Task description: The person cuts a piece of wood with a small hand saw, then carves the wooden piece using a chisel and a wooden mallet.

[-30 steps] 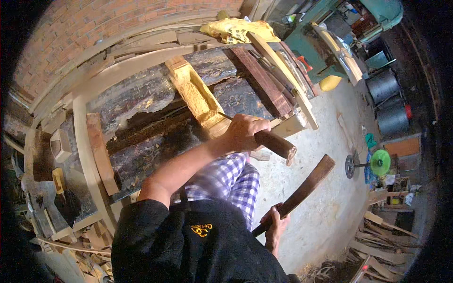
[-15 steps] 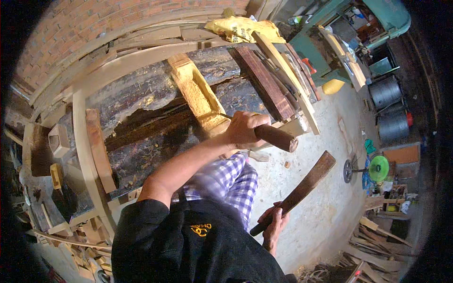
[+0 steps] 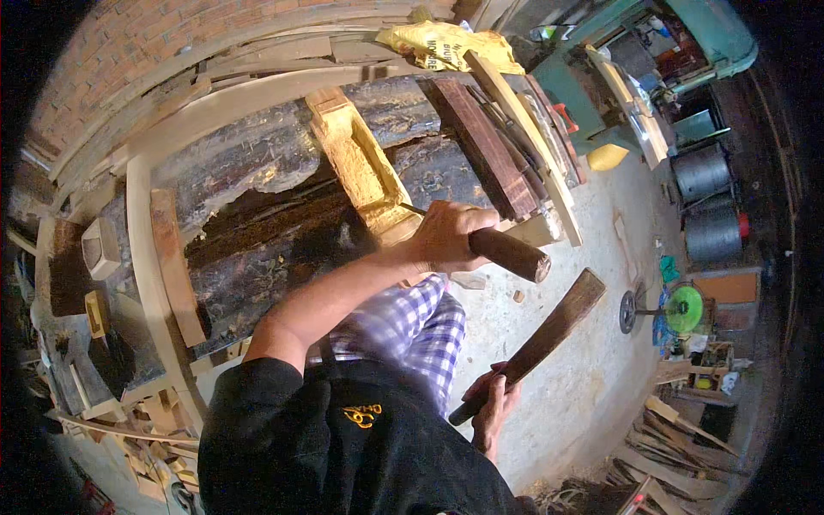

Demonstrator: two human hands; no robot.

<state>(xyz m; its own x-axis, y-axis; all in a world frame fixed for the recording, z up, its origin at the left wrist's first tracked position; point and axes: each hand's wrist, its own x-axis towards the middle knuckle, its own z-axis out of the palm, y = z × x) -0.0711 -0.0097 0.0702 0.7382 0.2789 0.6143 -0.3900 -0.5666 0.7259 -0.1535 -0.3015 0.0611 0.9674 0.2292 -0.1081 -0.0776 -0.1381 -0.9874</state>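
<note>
1. Left hand point(image 3: 448, 233): fingers wrapped round chisel point(image 3: 515, 257), presumably steadying its blade; handle butt left exposed.
2. Hollowed block point(image 3: 360, 163): just ahead-left of those fingers; blade reaches its near end, tip contact unclear.
3. Right hand point(image 3: 494, 402): fingers closed round wooden club's point(image 3: 560, 316) narrow end, broad end free.
4. Reddish beam point(image 3: 486, 148), pale plank point(image 3: 524, 129) beyond left fingers, likely crowding that side.

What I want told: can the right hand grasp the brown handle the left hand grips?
Probably not now: the right hand is full with a wooden club. Nothing visible blocks the way, though, to the brown handle jutting from the left hand.
</note>
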